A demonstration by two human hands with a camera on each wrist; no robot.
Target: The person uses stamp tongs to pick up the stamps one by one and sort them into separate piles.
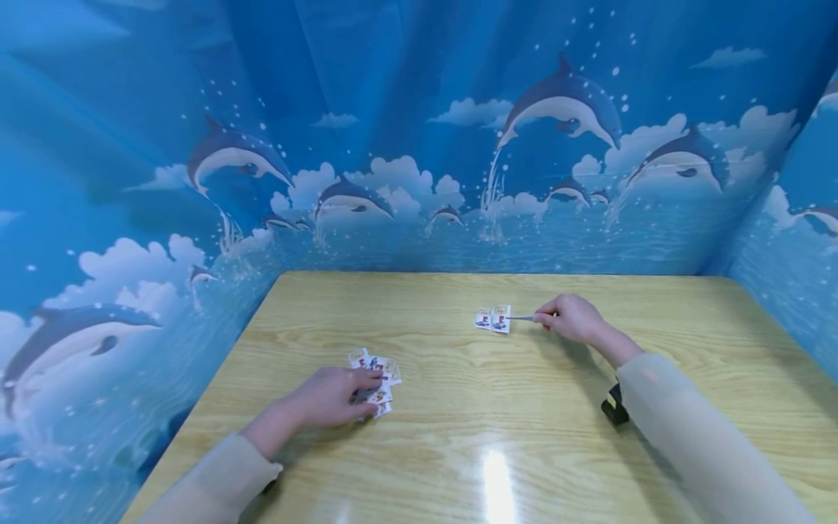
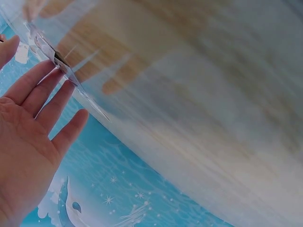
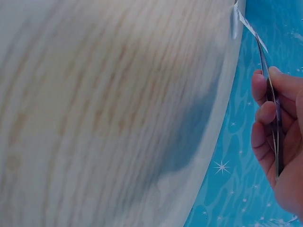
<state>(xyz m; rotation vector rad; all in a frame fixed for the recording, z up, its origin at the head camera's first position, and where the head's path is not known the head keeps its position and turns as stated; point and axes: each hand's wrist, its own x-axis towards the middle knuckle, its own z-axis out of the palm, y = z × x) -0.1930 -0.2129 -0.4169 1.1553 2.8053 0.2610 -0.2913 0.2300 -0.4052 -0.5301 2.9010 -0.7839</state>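
Note:
My right hand (image 1: 572, 318) grips a pair of metal tweezers (image 3: 271, 94) above the far side of the table. The tweezers' tips meet a small printed paper piece (image 1: 500, 319), which looks tilted off the surface in the right wrist view. Close beside it on the left is a similar printed piece (image 1: 484, 319). My left hand (image 1: 334, 397) rests on a loose, overlapping pile of small printed pieces (image 1: 386, 367) at the left of the table. In the left wrist view its fingers (image 2: 61, 106) are extended, with tips touching the pile; they partly cover it.
The pieces lie on a wood-grain table (image 1: 445, 437) with a glossy light reflection near the front. A blue dolphin-print curtain (image 1: 406, 109) hangs behind the table and along both sides. Under the right sleeve is a black wrist device (image 1: 614, 407).

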